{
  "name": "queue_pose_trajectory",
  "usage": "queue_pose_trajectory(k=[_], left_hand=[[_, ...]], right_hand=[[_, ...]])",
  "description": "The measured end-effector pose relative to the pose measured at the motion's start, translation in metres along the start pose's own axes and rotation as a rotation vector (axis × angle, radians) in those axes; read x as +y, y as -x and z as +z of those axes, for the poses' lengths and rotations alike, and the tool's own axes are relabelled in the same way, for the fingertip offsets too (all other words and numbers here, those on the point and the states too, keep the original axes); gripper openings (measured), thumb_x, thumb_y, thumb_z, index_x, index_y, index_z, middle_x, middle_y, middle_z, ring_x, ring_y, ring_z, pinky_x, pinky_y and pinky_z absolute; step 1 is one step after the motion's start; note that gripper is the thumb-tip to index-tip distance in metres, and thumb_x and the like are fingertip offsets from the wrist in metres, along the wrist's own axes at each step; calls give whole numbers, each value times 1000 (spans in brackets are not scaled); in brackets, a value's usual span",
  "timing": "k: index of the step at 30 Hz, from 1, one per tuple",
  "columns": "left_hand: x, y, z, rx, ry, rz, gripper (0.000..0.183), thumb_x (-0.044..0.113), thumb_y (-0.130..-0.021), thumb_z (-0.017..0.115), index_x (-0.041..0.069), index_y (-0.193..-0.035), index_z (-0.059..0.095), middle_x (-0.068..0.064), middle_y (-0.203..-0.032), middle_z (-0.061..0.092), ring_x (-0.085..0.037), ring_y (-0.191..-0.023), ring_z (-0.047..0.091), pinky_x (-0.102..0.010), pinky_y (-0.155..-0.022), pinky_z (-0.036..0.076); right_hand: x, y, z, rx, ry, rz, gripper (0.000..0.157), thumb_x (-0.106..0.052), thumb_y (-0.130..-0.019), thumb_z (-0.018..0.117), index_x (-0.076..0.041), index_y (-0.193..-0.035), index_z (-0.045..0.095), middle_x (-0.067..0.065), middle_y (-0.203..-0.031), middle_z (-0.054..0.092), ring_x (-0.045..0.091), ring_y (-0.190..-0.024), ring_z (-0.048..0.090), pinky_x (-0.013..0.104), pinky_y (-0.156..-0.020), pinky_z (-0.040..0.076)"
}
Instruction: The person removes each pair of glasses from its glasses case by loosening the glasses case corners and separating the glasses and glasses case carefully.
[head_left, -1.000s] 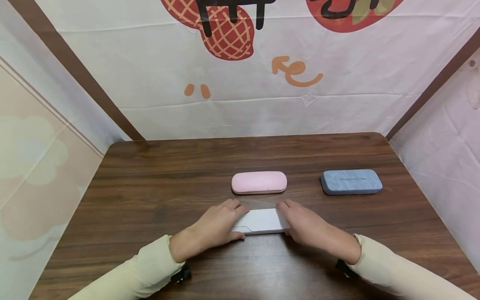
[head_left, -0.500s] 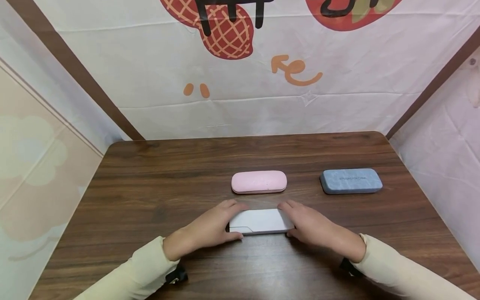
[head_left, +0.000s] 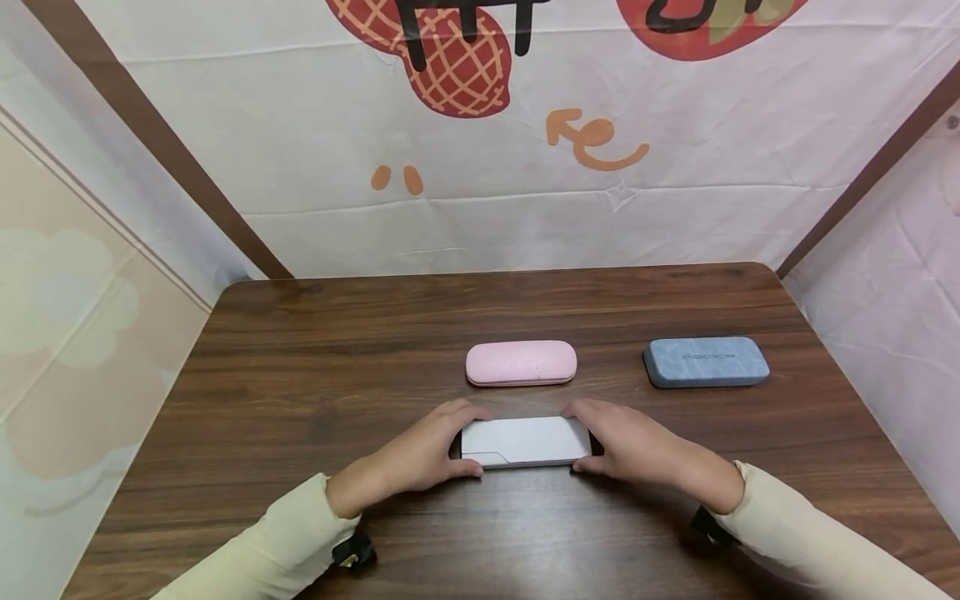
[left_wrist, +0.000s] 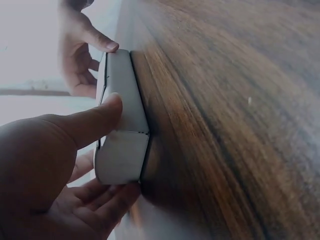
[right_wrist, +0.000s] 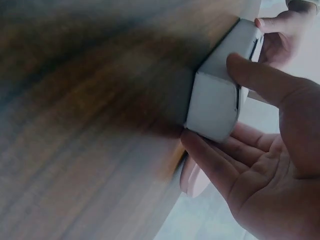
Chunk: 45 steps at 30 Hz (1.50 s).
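A white glasses case (head_left: 525, 440) lies closed on the table, long side toward me, with a thin line across its lid. At its left end my left hand (head_left: 422, 450) holds it, thumb (left_wrist: 102, 117) on the near side and fingers on the far side. My right hand (head_left: 637, 442) grips the right end the same way, its thumb (right_wrist: 260, 75) against the near face and its fingers behind. In both wrist views the case's base rests on the wood. Just behind it sits a pink glasses case (head_left: 521, 363), apart from the hands.
A blue glasses case (head_left: 707, 362) with small lettering lies at the right, beyond my right hand. The dark wood table (head_left: 337, 333) ends at a white printed cloth (head_left: 510, 233) behind, with more cloth on both sides.
Both hands have drawn apart along the white glasses case toward its ends, so more of its lid shows. The white case and the other two cases stay about where they were.
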<state>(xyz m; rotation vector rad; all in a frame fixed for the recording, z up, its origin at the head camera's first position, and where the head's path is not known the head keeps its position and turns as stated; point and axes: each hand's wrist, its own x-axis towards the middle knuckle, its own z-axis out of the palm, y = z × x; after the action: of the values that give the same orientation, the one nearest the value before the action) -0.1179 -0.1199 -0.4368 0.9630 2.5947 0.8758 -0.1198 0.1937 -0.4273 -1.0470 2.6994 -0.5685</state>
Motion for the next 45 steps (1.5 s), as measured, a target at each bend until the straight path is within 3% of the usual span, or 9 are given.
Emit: queue_pose_trajectory(k=[9,23,37,45], left_hand=[[-2,-2,-1,-22,53,-14,55,20,-81,87,8,-126,58,-9,-131,59,-30,-125,52,-50,-105,42],[-3,-4,-3,-38,77,-29,57,21,-79,89,9,-125,58,-7,-127,60,-27,-122,53,-48,-104,42],[-3,-4,-3,-35,80,-25,56,20,-78,89,10,-124,58,-4,-123,60,-25,-118,54,-47,-102,43],[-5,-5,-1,-34,87,-34,61,20,-78,90,10,-127,57,-4,-123,59,-26,-120,53,-48,-103,43]], right_hand=[[4,-8,-8,-33,36,-48,48,-28,-80,84,-8,-119,65,0,-107,70,10,-88,65,35,-76,55],[7,-15,-14,-69,55,-102,49,-24,-76,83,-4,-118,67,2,-100,73,5,-76,61,31,-70,55],[7,-19,-16,-104,68,-100,50,-23,-75,81,-3,-119,68,2,-99,73,2,-72,57,30,-69,54],[9,-22,-21,-124,-16,-75,45,-21,-77,81,-3,-117,70,-1,-102,72,2,-78,57,26,-72,52]])
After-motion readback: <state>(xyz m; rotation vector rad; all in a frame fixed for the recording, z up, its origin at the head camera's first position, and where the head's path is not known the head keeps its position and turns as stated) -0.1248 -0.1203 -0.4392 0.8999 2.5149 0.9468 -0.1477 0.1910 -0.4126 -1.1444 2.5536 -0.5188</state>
